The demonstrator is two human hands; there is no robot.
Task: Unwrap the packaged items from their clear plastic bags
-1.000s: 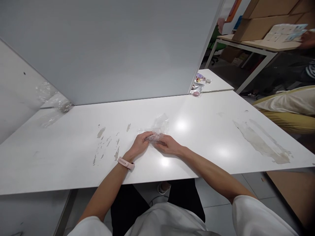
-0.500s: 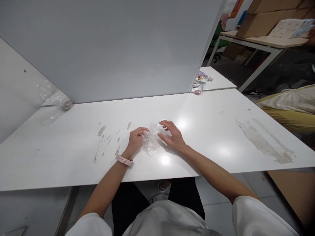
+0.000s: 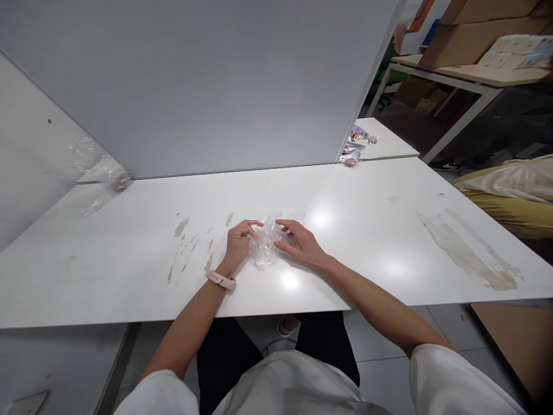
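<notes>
A crumpled piece of clear plastic wrapping (image 3: 264, 249) lies on the white table (image 3: 129, 242) in front of me. At its left side my left hand (image 3: 239, 241) is closed on the plastic, index finger stretched along the top; a pink band circles that wrist. My right hand (image 3: 300, 242) is on the opposite side, thumb and fingers apart, fingertips at the plastic. Whether those fingertips press on it I cannot tell. Part of the wrapping spreads out behind the right fingers.
A grey panel (image 3: 224, 86) stands along the table's back edge. Clear plastic bags (image 3: 110, 176) lie at the back left, small packaged items (image 3: 352, 154) at the back right. A person's yellow trousers (image 3: 514, 204) show at the right. Cardboard boxes (image 3: 488, 37) stand on another table.
The right hand's fingers have come slightly down and left, nearer the left hand. The left index finger has straightened. The plastic looks flatter and more spread out.
</notes>
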